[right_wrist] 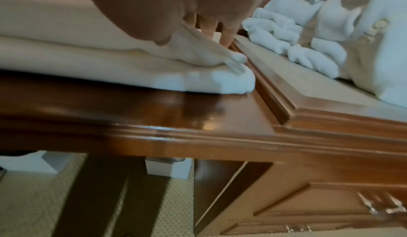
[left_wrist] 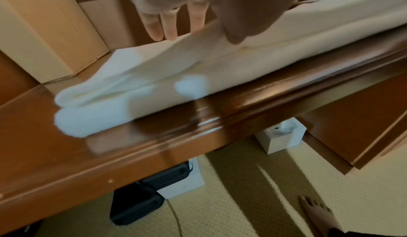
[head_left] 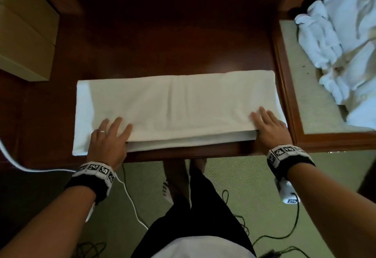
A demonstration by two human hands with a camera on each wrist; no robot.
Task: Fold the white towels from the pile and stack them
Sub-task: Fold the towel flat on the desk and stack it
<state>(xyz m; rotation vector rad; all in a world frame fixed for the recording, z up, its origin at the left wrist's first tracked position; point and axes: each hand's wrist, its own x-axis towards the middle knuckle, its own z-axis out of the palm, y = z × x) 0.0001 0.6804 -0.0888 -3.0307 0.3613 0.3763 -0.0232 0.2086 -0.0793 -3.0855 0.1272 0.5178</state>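
A white towel (head_left: 175, 107), folded into a long strip, lies along the near edge of the dark wooden desk (head_left: 162, 44). My left hand (head_left: 109, 137) is at its near left corner, fingers flat on the top layer and thumb tucked under that layer's edge. The right hand (head_left: 268, 131) holds the near right corner the same way. In the left wrist view the towel (left_wrist: 198, 63) has its top layer raised slightly under the hand (left_wrist: 187, 5). The right wrist view shows the towel (right_wrist: 88, 63) drawn up taut into the hand (right_wrist: 143, 11). The pile of crumpled white towels (head_left: 341, 44) lies to the right.
A cardboard box (head_left: 24, 29) stands on the desk at the far left. The pile sits on a raised side unit with a woven top (head_left: 301, 86), flush against the towel's right end. Cables (head_left: 130, 196) trail over the carpet by my bare feet (head_left: 177, 178).
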